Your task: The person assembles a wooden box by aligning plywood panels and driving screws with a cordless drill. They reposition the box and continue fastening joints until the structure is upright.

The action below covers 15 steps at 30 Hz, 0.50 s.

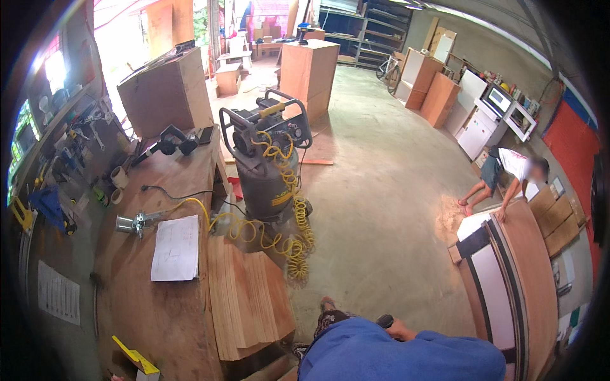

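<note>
My right hand [399, 331] is in front of my blue shirt, fingers curled round a dark rounded object [385, 320]; its kind is hard to make out. At the lower left edge a tiny pinkish bit shows, possibly a fingertip of my left hand [116, 378]; the rest is cut off. Close to it, a yellow tool [135, 355] with a straight edge lies near the bench corner. On the wooden workbench [130, 305] are a paper sheet [176, 247] with a drawing and a spray gun [131, 223] with a metal cup.
Wooden boards [248, 298] stand stacked against the bench. Beyond them is an air compressor [264, 184] with a coiled yellow hose [298, 254] trailing down to the floor. At right, another person [508, 168] bends over a long wooden cabinet [530, 279]. Wooden boxes [309, 70] stand farther back.
</note>
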Each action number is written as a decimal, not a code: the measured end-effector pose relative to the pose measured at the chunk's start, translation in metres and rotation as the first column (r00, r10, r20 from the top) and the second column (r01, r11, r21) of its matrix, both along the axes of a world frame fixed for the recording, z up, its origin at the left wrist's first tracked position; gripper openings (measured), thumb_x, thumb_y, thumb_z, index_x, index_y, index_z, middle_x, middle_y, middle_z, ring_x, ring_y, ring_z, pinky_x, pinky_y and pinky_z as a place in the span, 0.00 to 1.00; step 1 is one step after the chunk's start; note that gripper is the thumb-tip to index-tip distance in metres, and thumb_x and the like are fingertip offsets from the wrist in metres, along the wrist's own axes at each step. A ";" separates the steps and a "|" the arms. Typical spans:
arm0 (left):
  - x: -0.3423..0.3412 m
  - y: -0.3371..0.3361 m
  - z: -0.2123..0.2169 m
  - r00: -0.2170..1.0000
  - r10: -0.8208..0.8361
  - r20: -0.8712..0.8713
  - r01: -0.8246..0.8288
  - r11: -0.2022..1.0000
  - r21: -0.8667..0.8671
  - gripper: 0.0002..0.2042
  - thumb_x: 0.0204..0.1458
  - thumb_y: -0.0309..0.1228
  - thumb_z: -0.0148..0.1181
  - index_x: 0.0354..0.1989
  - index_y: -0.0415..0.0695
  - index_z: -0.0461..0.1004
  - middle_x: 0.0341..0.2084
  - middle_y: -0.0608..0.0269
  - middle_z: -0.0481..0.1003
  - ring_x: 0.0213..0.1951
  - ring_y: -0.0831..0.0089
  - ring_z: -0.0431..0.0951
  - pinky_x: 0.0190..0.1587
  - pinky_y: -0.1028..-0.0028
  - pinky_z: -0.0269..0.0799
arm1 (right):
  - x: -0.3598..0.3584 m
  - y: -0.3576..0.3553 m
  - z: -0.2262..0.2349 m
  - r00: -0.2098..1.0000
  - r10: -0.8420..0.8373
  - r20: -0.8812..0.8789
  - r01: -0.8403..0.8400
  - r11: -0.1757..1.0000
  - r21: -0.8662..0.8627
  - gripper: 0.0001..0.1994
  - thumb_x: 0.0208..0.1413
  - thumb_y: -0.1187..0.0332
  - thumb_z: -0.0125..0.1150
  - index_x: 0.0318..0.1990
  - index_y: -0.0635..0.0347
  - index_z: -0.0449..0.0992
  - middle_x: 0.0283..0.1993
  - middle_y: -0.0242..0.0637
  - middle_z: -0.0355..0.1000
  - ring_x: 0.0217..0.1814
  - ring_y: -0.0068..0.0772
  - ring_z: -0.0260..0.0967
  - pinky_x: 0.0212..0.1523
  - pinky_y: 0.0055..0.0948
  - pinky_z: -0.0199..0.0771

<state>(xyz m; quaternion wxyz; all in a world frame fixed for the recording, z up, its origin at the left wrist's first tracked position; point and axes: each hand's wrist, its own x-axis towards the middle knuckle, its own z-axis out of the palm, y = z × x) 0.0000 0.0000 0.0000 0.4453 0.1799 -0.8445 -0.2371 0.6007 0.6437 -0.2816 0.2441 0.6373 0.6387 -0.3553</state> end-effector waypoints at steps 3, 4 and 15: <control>0.042 0.048 0.005 0.978 -0.179 -0.105 0.187 0.979 0.077 0.12 0.57 0.34 0.64 0.37 0.37 0.87 0.30 0.51 0.84 0.32 0.58 0.82 0.38 0.62 0.77 | 0.003 0.049 0.000 0.999 -0.019 0.031 0.020 1.000 -0.019 0.27 0.42 0.64 0.70 0.55 0.52 0.81 0.50 0.47 0.83 0.55 0.40 0.81 0.54 0.39 0.80; 0.058 0.070 -0.005 0.964 -0.259 -0.055 0.265 0.939 0.221 0.12 0.60 0.34 0.61 0.39 0.37 0.85 0.32 0.53 0.83 0.34 0.59 0.80 0.40 0.62 0.75 | 0.002 0.067 0.000 1.000 -0.030 0.010 0.030 0.999 0.020 0.30 0.41 0.65 0.69 0.58 0.50 0.79 0.53 0.47 0.82 0.57 0.44 0.80 0.56 0.40 0.79; 0.145 0.684 -0.029 0.305 -0.943 -0.129 0.328 -0.023 0.945 0.14 0.65 0.28 0.64 0.53 0.32 0.79 0.39 0.65 0.79 0.38 0.80 0.76 0.42 0.78 0.72 | 0.007 0.253 -0.008 0.960 -0.120 -0.255 0.161 0.976 0.147 0.33 0.45 0.71 0.64 0.65 0.50 0.74 0.55 0.52 0.80 0.61 0.57 0.77 0.60 0.46 0.77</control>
